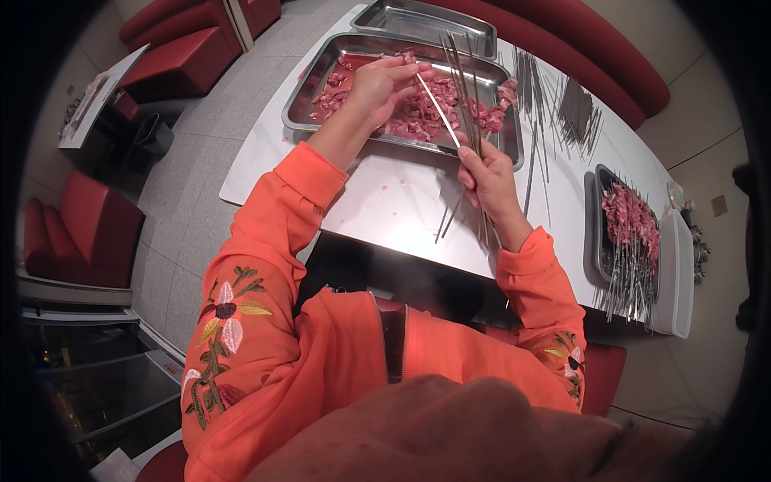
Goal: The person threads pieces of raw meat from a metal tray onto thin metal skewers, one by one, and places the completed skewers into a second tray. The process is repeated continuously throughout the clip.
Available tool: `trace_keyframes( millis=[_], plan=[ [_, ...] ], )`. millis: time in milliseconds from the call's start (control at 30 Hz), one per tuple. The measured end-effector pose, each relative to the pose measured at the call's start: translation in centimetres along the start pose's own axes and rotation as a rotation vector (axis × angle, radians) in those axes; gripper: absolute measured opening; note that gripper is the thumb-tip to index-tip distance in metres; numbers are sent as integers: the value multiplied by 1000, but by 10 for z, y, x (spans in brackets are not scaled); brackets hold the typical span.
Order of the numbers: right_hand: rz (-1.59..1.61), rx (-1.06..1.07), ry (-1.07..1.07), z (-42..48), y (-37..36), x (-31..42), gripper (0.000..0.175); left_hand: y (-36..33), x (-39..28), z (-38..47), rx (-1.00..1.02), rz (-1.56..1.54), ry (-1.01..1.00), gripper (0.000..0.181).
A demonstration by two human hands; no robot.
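My right hand [491,175] grips a bunch of thin metal skewers [465,90] near the tray's front right corner. One bright skewer [438,108] slants out of it, its far end at the fingers of my left hand [379,87]. Those fingers pinch a small piece of raw meat [408,56]; whether the skewer's tip has entered it is hidden. Below both hands is a steel tray [295,114] holding cut raw meat [421,120] and reddish liquid. At its right side, a clump of meat [508,91] rises to the rim, partly behind the skewers.
Behind stands another steel tray [421,21]. Loose skewers [530,84] and a denser pile [577,114] lie on the white table [373,199]. Farther right, a dark tray [599,229] holds skewered meat [629,220] beside a white plastic bin [677,271]. Red benches [181,60] surround the area.
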State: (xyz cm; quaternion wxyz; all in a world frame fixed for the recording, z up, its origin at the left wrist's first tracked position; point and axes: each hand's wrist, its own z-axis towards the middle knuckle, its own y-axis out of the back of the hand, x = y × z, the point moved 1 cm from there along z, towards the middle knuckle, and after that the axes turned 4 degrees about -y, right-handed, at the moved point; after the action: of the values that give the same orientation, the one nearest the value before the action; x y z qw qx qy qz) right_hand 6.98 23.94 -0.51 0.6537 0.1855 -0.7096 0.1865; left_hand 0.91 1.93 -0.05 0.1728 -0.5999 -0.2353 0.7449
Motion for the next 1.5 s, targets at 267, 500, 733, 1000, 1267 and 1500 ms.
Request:
trace_keyframes(
  millis=[267, 500, 733, 1000, 1267, 1500],
  plan=[
    [-1, 22, -8, 2, 0, -3, 31, 10, -6, 7, -33, -160, 56, 25],
    [9, 19, -34, -1, -2, 2, 31, 15, -13, 9, -83, -90, -5, 20],
    [-2, 20, -48, -1, -2, 1, 31, 17, -16, 10, -67, -62, -3, 13],
    [-12, 4, -52, -2, -3, 3, 30, 11, -8, 6, -54, -33, 14, 10],
    [-6, 12, -4, 1, 2, -1, 30, 2, -6, -1, 20, -57, 26, 22],
    [-4, 26, 4, 1, 0, -1, 30, 8, -5, 3, 6, -75, -25, 13]
  ],
)
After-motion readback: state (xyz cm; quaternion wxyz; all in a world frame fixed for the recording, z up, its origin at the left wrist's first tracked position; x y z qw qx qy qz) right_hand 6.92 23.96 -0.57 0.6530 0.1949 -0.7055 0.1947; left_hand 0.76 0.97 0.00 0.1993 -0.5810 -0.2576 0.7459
